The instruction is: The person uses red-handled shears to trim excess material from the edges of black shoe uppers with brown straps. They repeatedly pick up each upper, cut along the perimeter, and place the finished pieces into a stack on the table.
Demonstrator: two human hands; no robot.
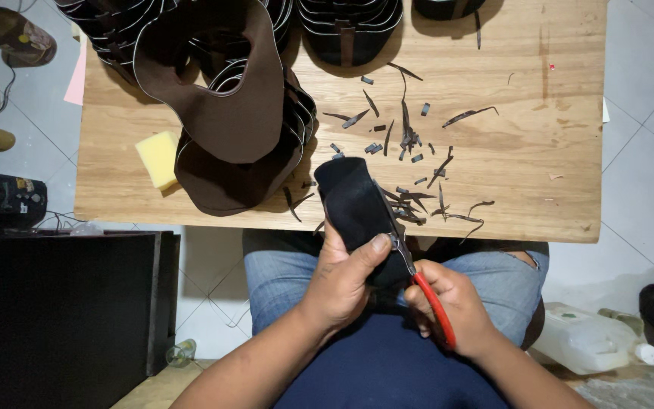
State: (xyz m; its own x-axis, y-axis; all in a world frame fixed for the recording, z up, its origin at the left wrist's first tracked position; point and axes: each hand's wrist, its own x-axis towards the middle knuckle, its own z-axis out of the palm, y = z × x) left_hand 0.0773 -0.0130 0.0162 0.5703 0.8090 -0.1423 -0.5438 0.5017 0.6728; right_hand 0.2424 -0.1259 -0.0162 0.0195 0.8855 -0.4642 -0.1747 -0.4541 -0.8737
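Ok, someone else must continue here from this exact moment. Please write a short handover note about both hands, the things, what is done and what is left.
Left hand: holds the black leather piece over the lap, thumb on its lower edge.
Right hand: grips the red-handled scissors, blades at the piece's right edge.
Table: many dark trimmings lie scattered, so some cutting is done. Stacks of brown cut pieces sit at the left and top, and a yellow sponge lies beside them.
Left: the edge under the scissors is not yet fully trimmed.
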